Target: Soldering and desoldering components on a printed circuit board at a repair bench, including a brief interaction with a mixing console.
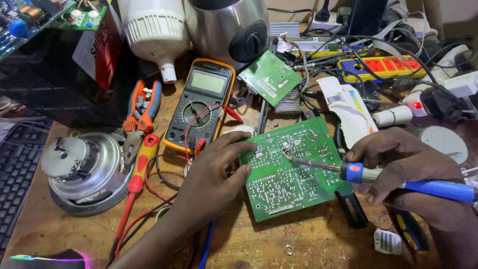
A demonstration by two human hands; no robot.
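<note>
At nine o'clock on the wooden surface (298,244) sits a round metal motor (82,169), with the edge of a black keyboard (15,174) just beyond it. A red-handled screwdriver (137,184) lies beside the motor at its three o'clock, and orange-and-blue pliers (142,107) rest above it toward eleven o'clock. Next comes a yellow-cased multimeter (199,104), its red lead curling down toward the middle.

The left hand (214,172) comes in from seven o'clock; its fingers are spread narrowly, thumb and fingertips pinching the left edge of the large green circuit board (284,179), which lies flat, solder side up, at the centre of the surface. A smaller green board (270,75) leans at twelve o'clock under a steel appliance body (226,27).

The right hand (403,167) enters from three o'clock, closed around the blue handle of a soldering iron (368,174); the iron's tip points toward nine o'clock and meets the large board near its upper middle. At one o'clock lies a yellow power strip (381,66) with red sockets among tangled cables.
</note>
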